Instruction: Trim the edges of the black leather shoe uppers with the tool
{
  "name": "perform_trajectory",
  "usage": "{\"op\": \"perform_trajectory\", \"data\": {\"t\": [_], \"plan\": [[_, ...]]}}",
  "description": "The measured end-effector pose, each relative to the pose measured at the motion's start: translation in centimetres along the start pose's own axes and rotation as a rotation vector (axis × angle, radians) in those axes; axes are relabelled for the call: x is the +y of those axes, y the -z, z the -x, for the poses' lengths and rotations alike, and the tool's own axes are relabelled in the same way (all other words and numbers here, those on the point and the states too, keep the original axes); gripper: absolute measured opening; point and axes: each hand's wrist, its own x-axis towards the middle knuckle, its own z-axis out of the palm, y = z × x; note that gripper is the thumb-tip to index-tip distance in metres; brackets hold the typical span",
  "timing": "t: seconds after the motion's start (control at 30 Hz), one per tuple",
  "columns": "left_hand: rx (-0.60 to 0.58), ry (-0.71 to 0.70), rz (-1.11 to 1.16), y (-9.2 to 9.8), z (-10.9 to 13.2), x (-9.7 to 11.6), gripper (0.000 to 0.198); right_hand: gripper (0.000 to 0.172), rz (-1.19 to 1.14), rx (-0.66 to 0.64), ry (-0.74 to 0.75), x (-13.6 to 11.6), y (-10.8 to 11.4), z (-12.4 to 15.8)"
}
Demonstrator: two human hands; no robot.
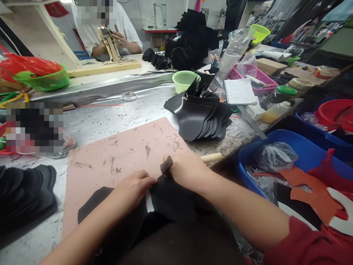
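Note:
My right hand (187,171) is wrapped round a hammer. Its dark head (166,165) shows at the thumb side, and the pale wooden handle (212,158) sticks out behind the fist. Under both hands lies a black sheet-like piece (172,198), perhaps a shoe upper, with a white strip (149,202) across it. My left hand (138,182) pinches this piece beside the strip, fingertips close to the hammer head. The piece rests partly on a scuffed pink board (110,154) and partly over my lap, where its lower edge is lost in shadow.
Stacks of black pieces stand behind the board (204,114) and at the left (27,195). A green basket (184,81), a notebook (239,92) and bottles crowd the far right. A blue tub (248,162) of scraps sits right. Across the table, a person works at a machine (111,46).

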Motion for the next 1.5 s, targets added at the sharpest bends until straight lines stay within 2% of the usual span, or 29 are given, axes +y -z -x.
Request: {"op": "perform_trajectory", "data": {"t": [0.13,0.27,0.43,0.57,0.7,0.87,1.0,1.13,1.27,1.3,1.43,1.5], "plan": [[0.045,0.002,0.041,-0.4,0.8,-0.7,0.032,0.020,0.027,-0.076,-0.047,-0.9,0.1,0.1],[0.036,-0.023,0.008,-0.4,1.3,-1.0,0.034,0.018,0.005,-0.039,0.012,-1.6,-0.1,0.0],[0.059,-0.044,-0.009,-0.2,1.9,-0.9,0.034,0.018,0.037,-0.068,0.009,-2.3,-0.4,-0.1],[0.075,-0.041,-0.006,-0.4,2.8,-1.2,0.031,0.019,0.032,-0.024,0.033,-2.8,-0.7,-0.2],[0.126,-0.051,-0.021,-0.7,3.6,-1.9,0.033,0.018,0.054,-0.069,0.066,-3.4,-0.8,-0.3],[0.106,-0.118,-0.035,-0.8,4.2,-3.0,0.034,0.020,0.052,-0.036,0.037,-4.0,-0.7,-0.3],[0.080,-0.180,-0.056,-0.3,4.6,-3.5,0.035,0.020,0.058,-0.090,0.065,-4.3,-0.7,-0.4],[0.082,-0.201,-0.034,0.1,4.8,-3.8,0.032,0.023,0.048,-0.054,0.025,-4.9,-0.4,-0.6],[0.087,-0.247,-0.048,0.4,4.9,-4.1,0.031,0.018,0.057,-0.193,0.143,-5.3,-0.2,-1.1],[0.079,-0.254,-0.058,0.4,4.9,-4.2,0.032,0.017,0.074,-0.209,0.150,-5.3,-0.1,-1.3],[0.053,-0.233,-0.043,0.5,4.9,-4.5,0.033,0.021,0.092,-0.100,0.069,-5.6,0.1,-1.7],[0.037,-0.221,-0.011,0.7,5.0,-4.6,0.031,0.021,0.087,-0.167,0.126,-5.9,0.1,-1.7]]}}
